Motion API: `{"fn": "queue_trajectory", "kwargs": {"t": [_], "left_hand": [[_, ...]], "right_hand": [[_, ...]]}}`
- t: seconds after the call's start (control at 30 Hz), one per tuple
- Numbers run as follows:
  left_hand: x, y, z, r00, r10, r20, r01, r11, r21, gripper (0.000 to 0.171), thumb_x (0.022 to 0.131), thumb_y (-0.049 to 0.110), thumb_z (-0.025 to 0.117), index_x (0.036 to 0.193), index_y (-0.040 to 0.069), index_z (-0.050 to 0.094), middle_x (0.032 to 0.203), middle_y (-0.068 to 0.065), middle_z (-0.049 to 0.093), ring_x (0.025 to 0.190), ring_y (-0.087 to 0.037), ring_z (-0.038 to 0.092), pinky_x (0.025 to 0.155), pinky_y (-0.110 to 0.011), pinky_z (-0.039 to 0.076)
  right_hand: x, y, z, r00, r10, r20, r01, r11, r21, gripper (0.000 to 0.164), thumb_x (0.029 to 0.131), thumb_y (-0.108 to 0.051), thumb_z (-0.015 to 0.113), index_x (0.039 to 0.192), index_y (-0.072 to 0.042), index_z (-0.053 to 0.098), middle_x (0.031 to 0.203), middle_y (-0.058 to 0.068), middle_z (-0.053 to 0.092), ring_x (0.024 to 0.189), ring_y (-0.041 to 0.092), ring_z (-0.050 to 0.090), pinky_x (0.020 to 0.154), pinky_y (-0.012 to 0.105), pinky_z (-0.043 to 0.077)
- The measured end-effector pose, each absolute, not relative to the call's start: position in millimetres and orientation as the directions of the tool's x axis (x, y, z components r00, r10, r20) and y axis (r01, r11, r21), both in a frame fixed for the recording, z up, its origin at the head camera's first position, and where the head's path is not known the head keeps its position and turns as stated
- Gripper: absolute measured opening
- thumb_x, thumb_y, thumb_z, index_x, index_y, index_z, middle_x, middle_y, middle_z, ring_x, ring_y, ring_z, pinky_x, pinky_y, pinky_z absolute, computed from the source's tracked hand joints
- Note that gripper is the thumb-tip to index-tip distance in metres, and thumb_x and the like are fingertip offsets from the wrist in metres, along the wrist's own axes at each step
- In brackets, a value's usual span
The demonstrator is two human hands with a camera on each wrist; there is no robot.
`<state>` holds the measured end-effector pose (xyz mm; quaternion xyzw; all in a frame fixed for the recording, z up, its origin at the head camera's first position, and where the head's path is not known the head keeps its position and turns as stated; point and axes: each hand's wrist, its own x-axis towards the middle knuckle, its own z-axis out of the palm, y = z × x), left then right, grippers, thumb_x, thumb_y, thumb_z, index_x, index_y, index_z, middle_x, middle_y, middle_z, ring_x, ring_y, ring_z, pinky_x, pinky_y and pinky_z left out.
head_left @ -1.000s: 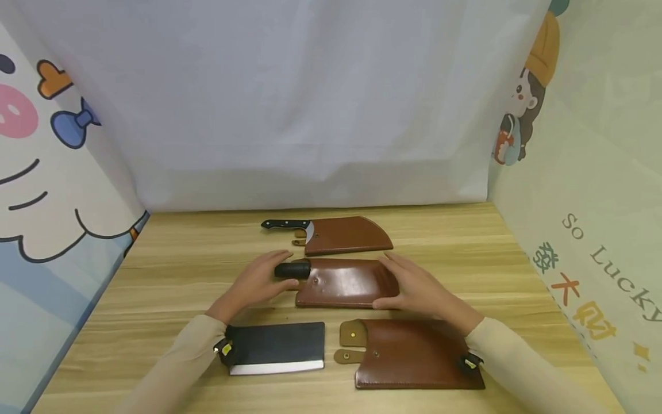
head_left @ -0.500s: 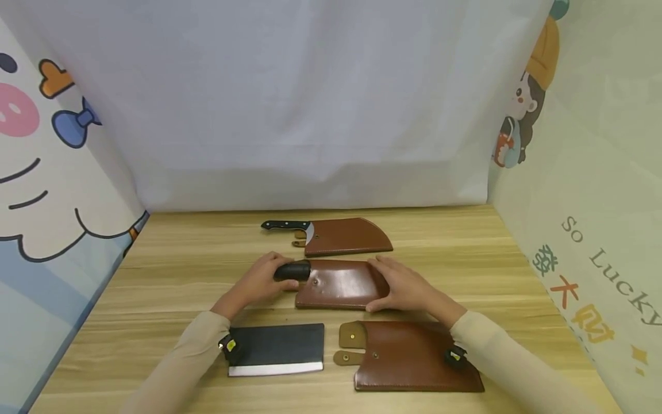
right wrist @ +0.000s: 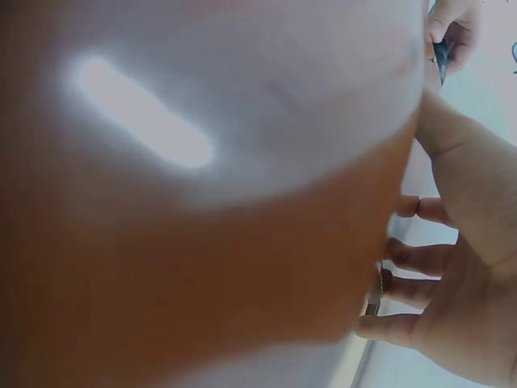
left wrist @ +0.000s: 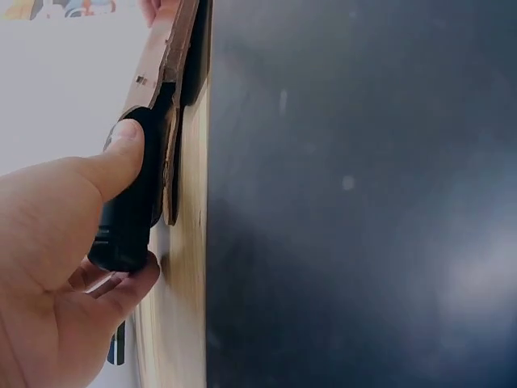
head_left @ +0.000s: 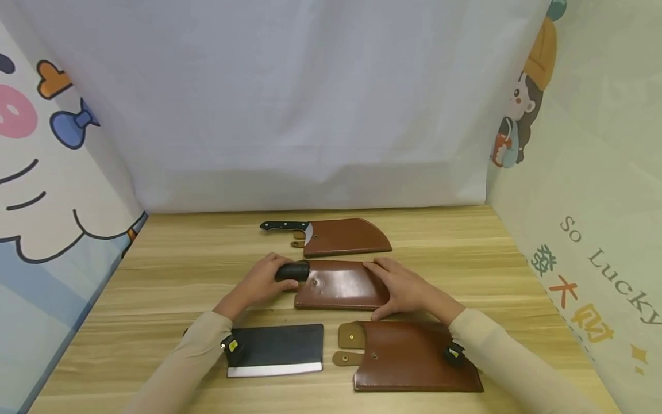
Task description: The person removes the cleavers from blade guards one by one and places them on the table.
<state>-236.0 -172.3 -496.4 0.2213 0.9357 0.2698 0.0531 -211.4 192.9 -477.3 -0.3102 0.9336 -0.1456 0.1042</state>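
In the head view my left hand [head_left: 261, 283] is at the black handle [head_left: 293, 271] of a sheathed cleaver. The left wrist view shows my thumb [left wrist: 125, 145] on top of this handle and fingers curled under its end. The cleaver's blade is hidden in a glossy brown leather sheath [head_left: 338, 284]. My right hand [head_left: 405, 290] spreads over the right end of that sheath, fingers at its far edge and thumb by its near edge. In the right wrist view the fingers [right wrist: 412, 259] look fairly straight.
Behind lies another knife with a riveted black handle [head_left: 284, 225] in a brown sheath [head_left: 349, 237]. In front are a dark cleaver blade [head_left: 279, 345] with a bright edge, under my left wrist, and a larger brown sheath [head_left: 408, 356] with tan straps. Walls border the wooden table [head_left: 170, 259].
My left hand has closed around the cleaver's handle. My right hand came in leftward over the sheath's end, and its thumb has since slid to the near edge.
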Motion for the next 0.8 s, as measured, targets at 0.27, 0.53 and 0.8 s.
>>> {"fn": "queue_trajectory", "kwargs": {"t": [0.27,0.53,0.8], "left_hand": [[-236.8,-168.7,-498.5,-0.889,0.455,0.053,0.415,0.752,0.512,0.05,0.094,0.026,0.076,0.135,0.002,0.063,0.121,-0.018,0.06,0.106,-0.031,0.061,0.092,-0.051,0.05],[-238.6,-170.3,-501.4,-0.882,0.464,0.08,0.438,0.745,0.504,0.045,0.094,0.025,0.075,0.132,0.003,0.065,0.118,-0.015,0.062,0.103,-0.029,0.062,0.088,-0.049,0.05],[-237.6,-170.8,-494.2,-0.873,0.478,0.097,0.462,0.747,0.478,0.045,0.096,0.027,0.073,0.133,0.003,0.064,0.121,-0.015,0.065,0.106,-0.031,0.063,0.09,-0.051,0.05]], "right_hand": [[-216.7,192.1,-480.9,-0.775,-0.627,-0.083,-0.561,0.742,-0.368,0.12,0.067,-0.061,0.091,0.157,-0.004,0.035,0.148,0.02,0.043,0.136,0.036,0.045,0.111,0.051,0.042],[-219.3,192.0,-483.1,-0.781,-0.619,-0.081,-0.559,0.751,-0.351,0.115,0.067,-0.06,0.09,0.155,-0.008,0.038,0.148,0.021,0.045,0.138,0.039,0.043,0.111,0.054,0.041],[-218.2,194.0,-474.0,-0.789,-0.61,-0.07,-0.56,0.762,-0.325,0.121,0.065,-0.064,0.089,0.157,-0.006,0.035,0.153,0.023,0.044,0.141,0.044,0.04,0.113,0.056,0.039]]}}
